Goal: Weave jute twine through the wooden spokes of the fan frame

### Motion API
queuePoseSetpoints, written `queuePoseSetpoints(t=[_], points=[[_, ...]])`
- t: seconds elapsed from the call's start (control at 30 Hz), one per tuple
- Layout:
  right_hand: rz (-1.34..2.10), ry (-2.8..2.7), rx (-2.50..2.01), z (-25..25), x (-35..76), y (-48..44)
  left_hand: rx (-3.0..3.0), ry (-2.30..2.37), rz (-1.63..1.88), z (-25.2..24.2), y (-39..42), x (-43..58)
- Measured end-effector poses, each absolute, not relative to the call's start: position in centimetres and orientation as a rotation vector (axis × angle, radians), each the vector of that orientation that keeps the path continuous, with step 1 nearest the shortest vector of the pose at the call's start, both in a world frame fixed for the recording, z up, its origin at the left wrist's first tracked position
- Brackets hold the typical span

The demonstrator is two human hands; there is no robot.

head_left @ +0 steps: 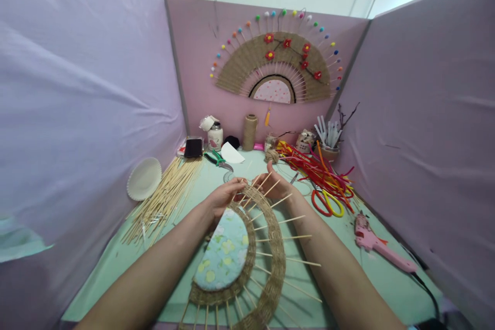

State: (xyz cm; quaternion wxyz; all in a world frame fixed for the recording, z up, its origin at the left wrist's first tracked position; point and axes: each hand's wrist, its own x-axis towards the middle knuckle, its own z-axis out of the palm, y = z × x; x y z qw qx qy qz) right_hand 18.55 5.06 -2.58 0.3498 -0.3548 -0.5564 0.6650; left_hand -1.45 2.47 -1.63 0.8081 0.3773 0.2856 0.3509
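A half-made fan (266, 247) lies on the green table (340, 247): thin bamboo sticks radiate from a floral cloth half-disc (226, 250), and jute twine is woven through them in a brown arc. My left hand (223, 197) rests on the fan's far end with its fingers closed over the sticks and twine. My right hand (276, 184) is beside it, fingers curled behind the stick tips, thumb raised. A thin strand of twine runs from the hands toward the back.
A bundle of bamboo sticks (166, 198) and a paper plate (144, 179) lie left. Pipe cleaners (317, 167), red-yellow scissors (328, 203) and a pink glue gun (377, 242) lie right. Green pliers (218, 160), twine spool (249, 132), jars stand at the back. A finished fan (276, 64) hangs on the partition.
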Motion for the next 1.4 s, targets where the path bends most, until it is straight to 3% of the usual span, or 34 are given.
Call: queuePoseSetpoints(t=[0.3, 0.73, 1.0, 1.17, 1.4], points=[[1.879, -1.187, -0.845, -2.7, 19.3, 4.0, 1.083, 0.812, 0.98, -1.4, 2.5, -1.2], [1.965, -1.152, -0.803, -3.5, 18.4, 3.7, 0.92, 0.785, 0.903, -0.4, 4.1, -2.7], [1.55, -1.35, -1.021, -3.6, 19.0, 2.1, 0.946, 0.833, 0.826, 0.3, 4.3, -3.5], [1.017, -1.492, -1.316, -4.0, 19.7, 2.0, 1.009, 0.835, 0.659, 0.2, 4.4, -3.8], [0.414, -1.132, -1.542, -1.2, 25.8, 3.9, 1.007, 0.79, 0.649, 0.5, 4.6, -4.5]])
